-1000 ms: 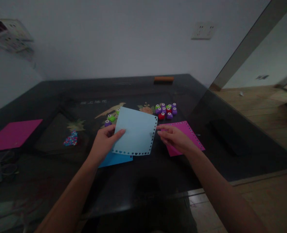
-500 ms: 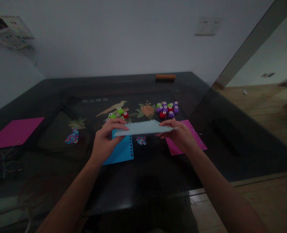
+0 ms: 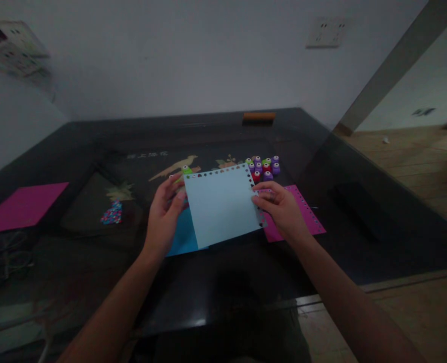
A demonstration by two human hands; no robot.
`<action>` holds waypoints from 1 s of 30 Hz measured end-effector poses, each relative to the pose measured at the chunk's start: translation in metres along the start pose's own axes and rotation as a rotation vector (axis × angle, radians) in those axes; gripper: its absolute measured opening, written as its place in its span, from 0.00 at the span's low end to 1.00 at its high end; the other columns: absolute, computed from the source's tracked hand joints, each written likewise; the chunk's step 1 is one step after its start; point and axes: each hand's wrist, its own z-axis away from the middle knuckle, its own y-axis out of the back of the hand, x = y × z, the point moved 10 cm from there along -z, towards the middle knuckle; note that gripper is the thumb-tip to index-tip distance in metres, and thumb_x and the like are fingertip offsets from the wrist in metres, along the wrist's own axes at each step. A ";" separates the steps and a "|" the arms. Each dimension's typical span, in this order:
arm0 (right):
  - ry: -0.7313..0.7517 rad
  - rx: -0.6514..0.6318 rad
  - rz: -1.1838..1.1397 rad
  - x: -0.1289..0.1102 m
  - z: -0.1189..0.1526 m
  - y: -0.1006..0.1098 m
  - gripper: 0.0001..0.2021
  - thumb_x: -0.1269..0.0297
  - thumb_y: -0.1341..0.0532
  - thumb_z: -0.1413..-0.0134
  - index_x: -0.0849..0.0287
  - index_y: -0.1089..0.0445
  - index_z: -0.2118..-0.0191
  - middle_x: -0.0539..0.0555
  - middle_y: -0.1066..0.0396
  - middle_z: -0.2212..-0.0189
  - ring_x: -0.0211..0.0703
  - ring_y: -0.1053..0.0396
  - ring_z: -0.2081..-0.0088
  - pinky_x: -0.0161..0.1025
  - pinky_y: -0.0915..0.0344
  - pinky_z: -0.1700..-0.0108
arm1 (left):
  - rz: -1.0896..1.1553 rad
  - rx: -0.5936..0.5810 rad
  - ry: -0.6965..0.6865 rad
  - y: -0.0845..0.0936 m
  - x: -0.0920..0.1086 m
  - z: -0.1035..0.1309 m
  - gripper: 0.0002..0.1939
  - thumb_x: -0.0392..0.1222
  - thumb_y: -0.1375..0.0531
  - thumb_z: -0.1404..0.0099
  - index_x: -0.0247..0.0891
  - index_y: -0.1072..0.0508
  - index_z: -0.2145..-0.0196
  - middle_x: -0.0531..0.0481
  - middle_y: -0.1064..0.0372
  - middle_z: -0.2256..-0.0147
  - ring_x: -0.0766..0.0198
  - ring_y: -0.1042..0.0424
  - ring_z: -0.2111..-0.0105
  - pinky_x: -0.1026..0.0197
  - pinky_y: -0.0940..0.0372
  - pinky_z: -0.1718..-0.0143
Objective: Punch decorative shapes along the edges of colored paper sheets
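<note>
A pale blue sheet (image 3: 223,204) faces me over the table, with punched shapes along its top and right edges. My left hand (image 3: 165,209) is at its left edge, fingers partly behind it. At the right edge my right hand (image 3: 278,204) pinches the sheet between thumb and fingers. Beneath the sheet's left side lies a brighter blue sheet (image 3: 181,234), partly covered. Under my right hand is a pink sheet (image 3: 304,214) with holes along its edge. Behind the pale sheet stand several purple, red and green punches (image 3: 267,169), and a green one (image 3: 186,170) near its top left corner.
Another pink sheet (image 3: 26,204) lies at the far left of the dark table (image 3: 208,297). Small coloured cutouts (image 3: 112,213) form a pile left of my hands. A brown bar (image 3: 259,116) rests near the wall.
The pale blue sheet has tilted from nearly edge-on to facing me, and now hides the small cutouts between the lower sheets. Both hands have turned with it.
</note>
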 end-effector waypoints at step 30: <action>-0.011 0.139 0.030 -0.003 -0.011 0.052 0.14 0.61 0.28 0.70 0.58 0.30 0.73 0.48 0.30 0.78 0.36 0.34 0.77 0.38 0.36 0.71 | -0.136 -0.272 0.073 -0.051 0.006 0.018 0.11 0.48 0.45 0.37 0.39 0.28 0.67 0.52 0.28 0.74 0.63 0.29 0.73 0.60 0.32 0.70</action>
